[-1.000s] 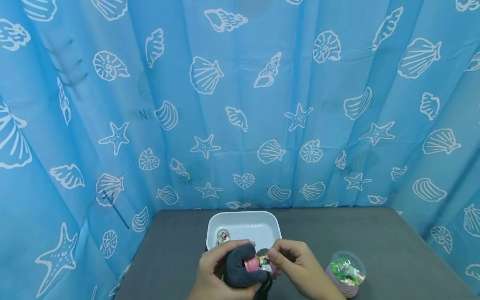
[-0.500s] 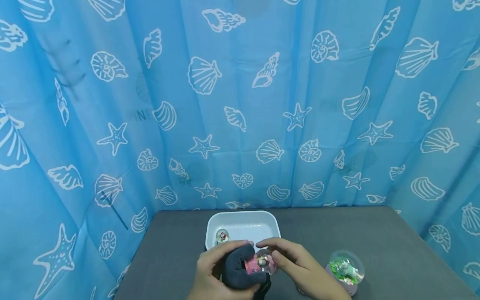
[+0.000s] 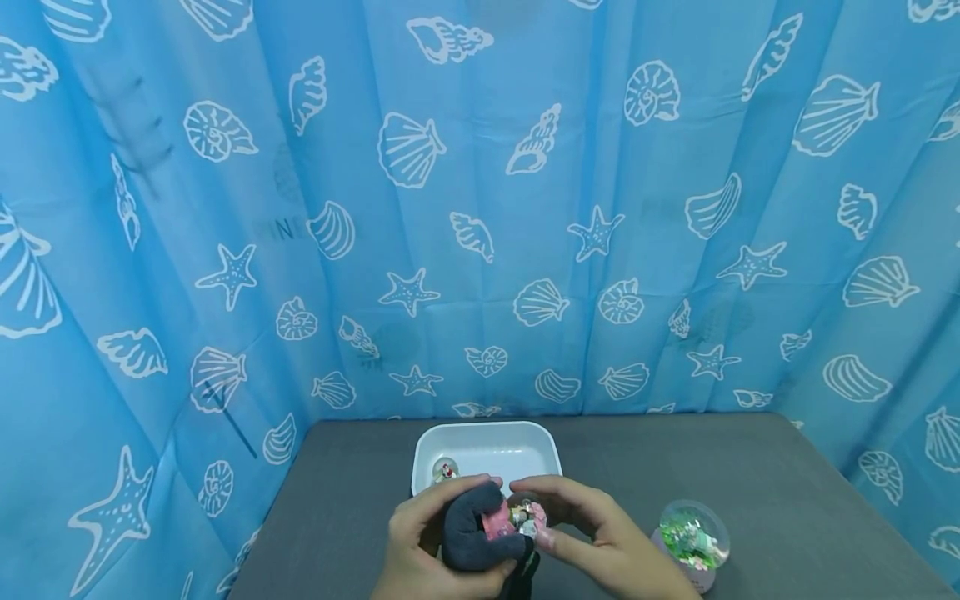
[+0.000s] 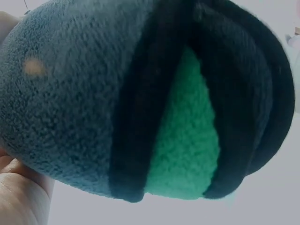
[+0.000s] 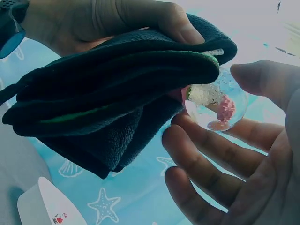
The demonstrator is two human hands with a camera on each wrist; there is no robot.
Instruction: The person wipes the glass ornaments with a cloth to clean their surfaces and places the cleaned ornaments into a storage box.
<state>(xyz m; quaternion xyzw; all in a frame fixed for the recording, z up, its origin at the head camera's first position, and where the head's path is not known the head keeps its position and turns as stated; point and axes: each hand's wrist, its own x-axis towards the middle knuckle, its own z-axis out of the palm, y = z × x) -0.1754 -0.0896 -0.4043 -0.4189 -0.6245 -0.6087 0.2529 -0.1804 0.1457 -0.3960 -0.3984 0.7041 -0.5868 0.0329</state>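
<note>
In the head view my left hand (image 3: 405,550) grips a folded dark grey plush cloth (image 3: 467,537), which wraps around the pink base (image 3: 495,523) of a small snow globe. The left wrist view shows the cloth's black edging and its green inner side (image 4: 187,136). The clear dome (image 5: 220,105) of the snow globe sticks out of the fold, with pink and white figures inside. My right hand (image 3: 607,533) curves around this dome, thumb on one side and fingers (image 5: 206,145) on the other. Most of the base is hidden by the cloth.
Behind the hands a white tray (image 3: 487,427) stands on the grey table (image 3: 360,483), with a smaller snow globe (image 3: 446,470) at its left. A larger snow globe (image 3: 693,542) with green contents stands to the right, beside my right forearm. A blue curtain (image 3: 480,333) hangs behind.
My right hand has loosened its pinch on the dome, spread its fingers and come around the dome again. The snow globe has turned within the cloth. My left hand keeps its grip.
</note>
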